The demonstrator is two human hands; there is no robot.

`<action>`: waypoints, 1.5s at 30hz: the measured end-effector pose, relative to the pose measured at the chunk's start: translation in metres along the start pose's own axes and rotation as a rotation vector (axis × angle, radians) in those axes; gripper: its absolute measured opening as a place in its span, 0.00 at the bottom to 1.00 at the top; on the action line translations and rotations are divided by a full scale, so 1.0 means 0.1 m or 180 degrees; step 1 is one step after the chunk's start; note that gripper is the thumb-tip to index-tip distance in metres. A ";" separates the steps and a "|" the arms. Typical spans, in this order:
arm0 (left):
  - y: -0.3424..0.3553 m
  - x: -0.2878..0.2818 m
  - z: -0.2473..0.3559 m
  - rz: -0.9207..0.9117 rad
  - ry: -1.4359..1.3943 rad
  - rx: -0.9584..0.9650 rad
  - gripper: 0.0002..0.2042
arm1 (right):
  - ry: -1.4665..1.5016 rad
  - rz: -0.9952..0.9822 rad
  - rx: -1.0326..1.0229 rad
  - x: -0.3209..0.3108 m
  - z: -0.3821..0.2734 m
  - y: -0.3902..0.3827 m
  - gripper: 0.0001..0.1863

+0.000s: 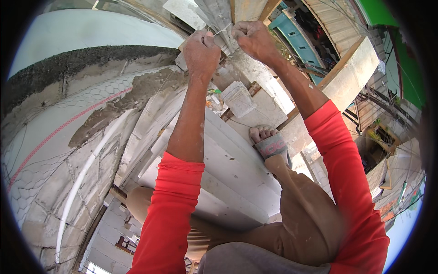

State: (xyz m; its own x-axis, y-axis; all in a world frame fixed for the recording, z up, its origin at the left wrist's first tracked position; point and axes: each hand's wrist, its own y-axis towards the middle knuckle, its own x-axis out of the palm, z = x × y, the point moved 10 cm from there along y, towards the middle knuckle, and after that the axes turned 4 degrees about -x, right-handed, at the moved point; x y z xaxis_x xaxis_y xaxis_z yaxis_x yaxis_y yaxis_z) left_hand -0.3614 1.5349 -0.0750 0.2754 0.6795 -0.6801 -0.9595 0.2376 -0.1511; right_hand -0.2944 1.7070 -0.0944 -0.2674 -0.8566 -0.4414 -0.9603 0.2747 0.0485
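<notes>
One thin, pale strand (222, 31) runs between the left hand (202, 51) and the right hand (255, 40) of a person at a building site, just in front of a grey post (216, 13). Both hands are bare and dusty. The left grip is narrow, thumb and curled fingers pinched on one end of the strand; the right grip is likewise closed, pinching the other end near timber boards (248, 10).

Red sleeves (175, 194) cover the arms to below the elbow. Beneath them, a foot (262, 133) in a sandal with a grey strap (271, 145) rests near a rough white block (238, 98), and the legs are in brown trousers (305, 201). Pale planks (228, 169) lie below the forearms. At left, wire mesh (59, 107) hangs along a block wall, crossed by a red-and-white strip (68, 125), with a curved white pipe (84, 173) alongside. At right, a wide pale beam (351, 68) slants beyond the right forearm, near a teal panel (299, 41) and a green sheet (381, 11).
</notes>
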 end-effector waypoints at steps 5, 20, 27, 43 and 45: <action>-0.14 0.10 -0.08 -0.0192 -0.0510 -0.0236 0.14 | 0.0415 0.0076 0.0383 0.07 0.10 -0.04 0.10; -0.04 0.24 -0.26 -0.0533 -0.0927 -0.0425 0.14 | 0.0392 0.0217 0.0195 0.11 0.21 -0.05 0.11; 0.01 0.17 -0.25 -0.0414 -0.1229 -0.0146 0.13 | 0.0351 -0.0087 0.0232 0.09 0.08 0.00 0.12; 0.16 0.02 0.14 -0.0171 0.0037 0.0254 0.12 | -0.0218 -0.0137 -0.0153 0.34 -0.36 -0.08 0.10; 0.16 0.01 0.15 -0.0167 0.0090 0.0289 0.12 | -0.0278 0.0117 -0.0070 0.25 -0.30 -0.09 0.10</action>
State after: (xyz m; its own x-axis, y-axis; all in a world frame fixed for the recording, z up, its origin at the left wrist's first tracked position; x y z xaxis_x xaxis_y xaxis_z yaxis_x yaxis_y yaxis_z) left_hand -0.3755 1.5497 -0.0672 0.3221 0.6449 -0.6931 -0.9342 0.3350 -0.1224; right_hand -0.2944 1.6701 -0.0789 -0.2954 -0.8045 -0.5153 -0.9517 0.2948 0.0854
